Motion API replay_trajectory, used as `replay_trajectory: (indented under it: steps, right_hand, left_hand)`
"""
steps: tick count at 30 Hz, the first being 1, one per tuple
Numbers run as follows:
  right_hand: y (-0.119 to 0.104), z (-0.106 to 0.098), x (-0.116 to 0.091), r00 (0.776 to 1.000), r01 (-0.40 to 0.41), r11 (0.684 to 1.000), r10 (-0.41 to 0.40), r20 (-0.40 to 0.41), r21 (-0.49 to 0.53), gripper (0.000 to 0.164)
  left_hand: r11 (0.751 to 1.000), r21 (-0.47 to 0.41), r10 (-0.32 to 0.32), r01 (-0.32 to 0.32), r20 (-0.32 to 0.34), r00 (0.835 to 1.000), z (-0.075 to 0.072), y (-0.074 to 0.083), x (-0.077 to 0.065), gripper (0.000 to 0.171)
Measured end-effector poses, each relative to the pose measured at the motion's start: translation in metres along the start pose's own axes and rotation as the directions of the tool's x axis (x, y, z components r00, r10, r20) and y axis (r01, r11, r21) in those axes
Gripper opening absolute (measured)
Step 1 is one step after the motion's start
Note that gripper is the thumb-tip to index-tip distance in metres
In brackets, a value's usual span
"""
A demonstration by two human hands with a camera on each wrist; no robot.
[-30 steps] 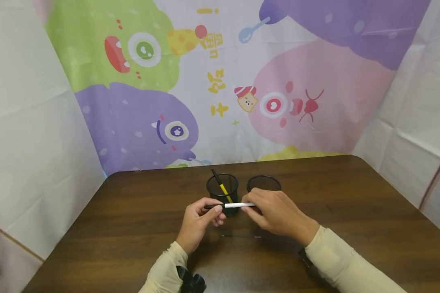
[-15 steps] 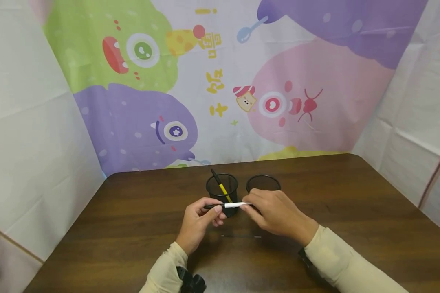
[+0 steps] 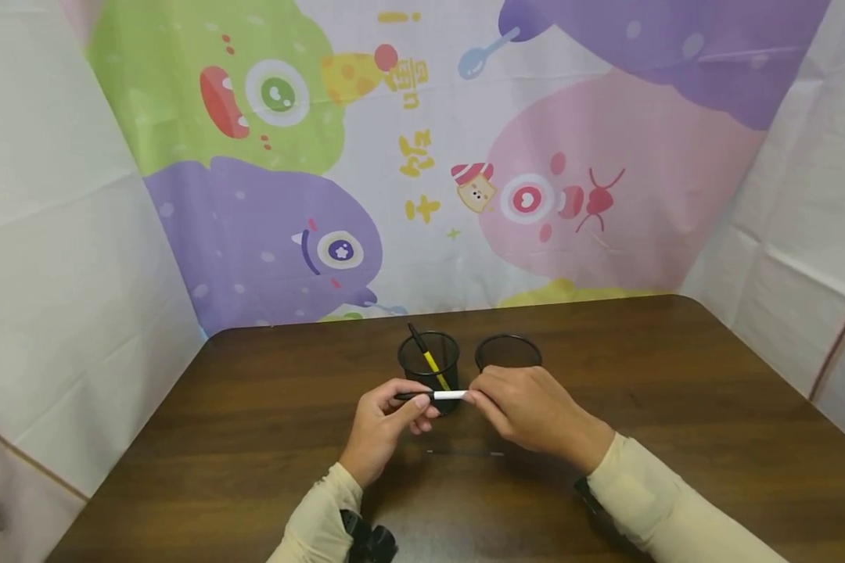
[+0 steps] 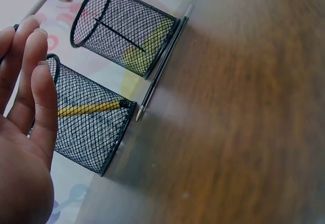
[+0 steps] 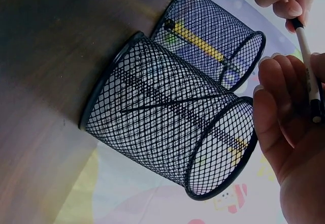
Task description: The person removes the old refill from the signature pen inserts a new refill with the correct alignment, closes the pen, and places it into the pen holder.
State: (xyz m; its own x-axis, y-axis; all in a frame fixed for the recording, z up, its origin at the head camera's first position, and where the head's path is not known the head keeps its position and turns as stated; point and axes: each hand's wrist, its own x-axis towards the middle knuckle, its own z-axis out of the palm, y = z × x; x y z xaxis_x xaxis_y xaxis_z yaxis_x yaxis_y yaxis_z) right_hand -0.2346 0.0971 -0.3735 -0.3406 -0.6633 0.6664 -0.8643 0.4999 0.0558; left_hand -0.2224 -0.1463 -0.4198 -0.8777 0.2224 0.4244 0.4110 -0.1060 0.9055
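A white-barrelled pen (image 3: 449, 395) with a black section is held level between both hands. My left hand (image 3: 380, 430) pinches its black part between thumb and fingers. At the white end, my right hand (image 3: 542, 410) grips the barrel with thumb and fingertips. The right wrist view shows another black tip (image 5: 316, 111) at that end, near the palm. On the table below the hands lies a thin dark pen refill (image 3: 465, 453) with a metal tip, also seen in the left wrist view.
Behind the left hand stands a black mesh pen cup (image 4: 86, 137) with a yellow and black pen (image 3: 433, 367) leaning in it. A second mesh cup (image 5: 162, 107) stands to its right, partly behind the right hand. A cartoon-print cloth (image 3: 436, 258) hangs behind the table.
The right fingers have shifted slightly on the pen, and less of its white end shows between them. The left hand, the cups and the refill stay as they were.
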Motion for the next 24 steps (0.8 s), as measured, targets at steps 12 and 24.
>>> replay_trajectory:
  steps: [12,24]
  right_hand:
    - [-0.0013,-0.0006,-0.0001,0.999,-0.029,1.000,0.029,0.028,0.007,0.019]
    - [0.0005,-0.0038,0.0002,0.996,-0.084,0.994,0.084,0.005,0.068,0.017]
  left_hand:
    - [1.000,-0.005,0.004,-0.004,0.015,1.000,-0.0007,-0.0003,-0.0013,0.018]
    - [1.000,-0.013,0.004,-0.004,0.006,1.000,-0.0002,-0.0018,0.0004,0.019]
